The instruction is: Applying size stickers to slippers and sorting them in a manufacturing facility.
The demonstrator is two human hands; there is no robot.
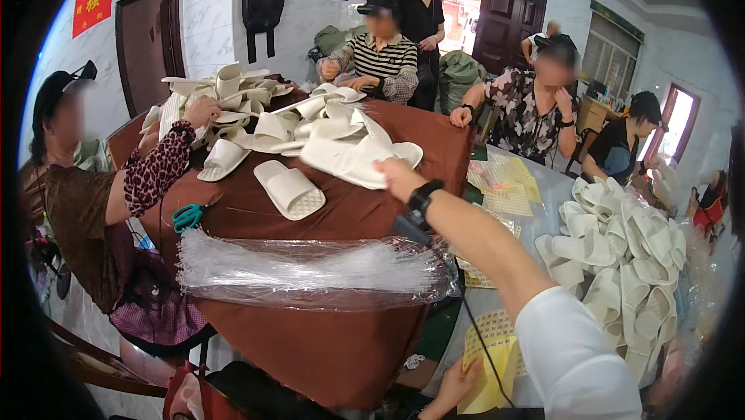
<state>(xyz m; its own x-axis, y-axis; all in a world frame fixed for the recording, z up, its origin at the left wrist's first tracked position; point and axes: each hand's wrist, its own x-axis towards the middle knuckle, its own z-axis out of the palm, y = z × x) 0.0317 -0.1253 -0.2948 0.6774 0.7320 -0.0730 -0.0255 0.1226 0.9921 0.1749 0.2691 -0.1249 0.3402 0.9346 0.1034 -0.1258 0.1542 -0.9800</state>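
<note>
My right hand (399,179) reaches across the brown-covered table with its fingers closed on the edge of a cream slipper (341,158). That slipper lies against a heap of similar slippers (272,129). Nearer me, a single slipper (290,190) rests apart on the brown cloth. Low in the view, my left hand (458,383) grips the left edge of a yellow sticker sheet (490,366); its forearm is mostly cut off by the lower rim. A black band and a small dark device sit at my right wrist.
A clear bag of thin white plastic strands (310,269) lies across the brown cloth (310,350), with teal-handled scissors (188,218) beside it. Another slipper pile (621,257) covers the grey table at right, near sticker sheets (504,183). A co-worker's hand (203,112) touches the heap; others sit around.
</note>
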